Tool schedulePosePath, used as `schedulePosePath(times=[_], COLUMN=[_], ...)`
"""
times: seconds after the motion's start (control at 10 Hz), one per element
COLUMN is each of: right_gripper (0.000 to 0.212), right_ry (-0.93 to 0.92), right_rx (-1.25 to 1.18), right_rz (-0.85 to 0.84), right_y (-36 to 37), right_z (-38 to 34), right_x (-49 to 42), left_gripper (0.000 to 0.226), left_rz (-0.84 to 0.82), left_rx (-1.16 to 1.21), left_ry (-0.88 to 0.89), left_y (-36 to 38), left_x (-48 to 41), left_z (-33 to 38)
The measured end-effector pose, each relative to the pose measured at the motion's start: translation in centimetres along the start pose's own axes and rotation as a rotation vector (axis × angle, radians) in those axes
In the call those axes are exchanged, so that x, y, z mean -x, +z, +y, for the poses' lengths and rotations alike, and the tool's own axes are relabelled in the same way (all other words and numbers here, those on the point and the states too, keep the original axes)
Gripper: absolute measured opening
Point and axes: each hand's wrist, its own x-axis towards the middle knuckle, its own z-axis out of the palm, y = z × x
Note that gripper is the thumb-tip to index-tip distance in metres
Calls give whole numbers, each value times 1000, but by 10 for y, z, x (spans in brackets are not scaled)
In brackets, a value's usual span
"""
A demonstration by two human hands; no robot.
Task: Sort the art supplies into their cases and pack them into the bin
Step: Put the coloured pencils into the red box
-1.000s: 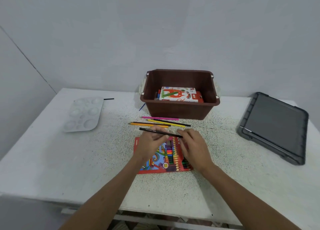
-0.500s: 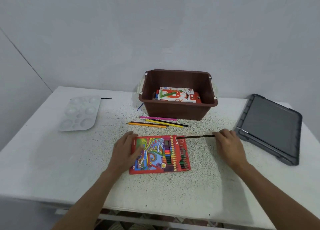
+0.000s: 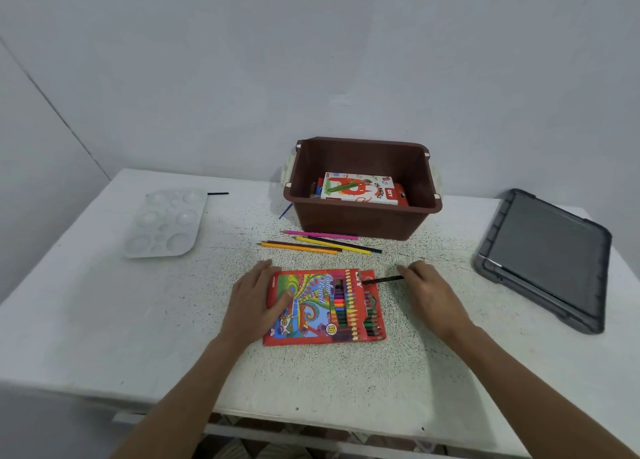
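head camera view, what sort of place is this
Likely a simple art or craft corner in a plain room: a white table against bare walls, a paint palette, a box of coloured pencils and a brown bin.

The white, speckled counter (image 3: 104, 320) carries a brown bin (image 3: 363, 221) at the back. A few loose coloured pencils (image 3: 311, 245) lie just before it, and a red pencil case (image 3: 311, 306) nearer. Left lies a white palette (image 3: 166, 223) beside a short black stick (image 3: 218, 193), perhaps a pencil; right, a grey lid (image 3: 543, 254).
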Motion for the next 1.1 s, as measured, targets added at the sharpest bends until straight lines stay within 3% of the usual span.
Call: schedulePosePath(times=[0.2, 0.5, 0.9, 1.1], right_gripper=[53, 24, 19, 18], right_ry=[-27, 107, 140, 167], right_rx=[-137, -312, -357, -362], right_rz=[-82, 69, 85, 64], right_y=[21, 30, 35, 34], right_z=[-41, -48, -47, -48], right_x=[0, -5, -5, -7], left_gripper=[73, 73, 51, 49], left_rz=[4, 10, 113, -56], left_rx=[-10, -21, -73, -302], left_ry=[1, 1, -62, -56], left_y=[-1, 0, -7, -21], left_x=[0, -1, -22, -46], left_z=[-2, -2, 7, 16])
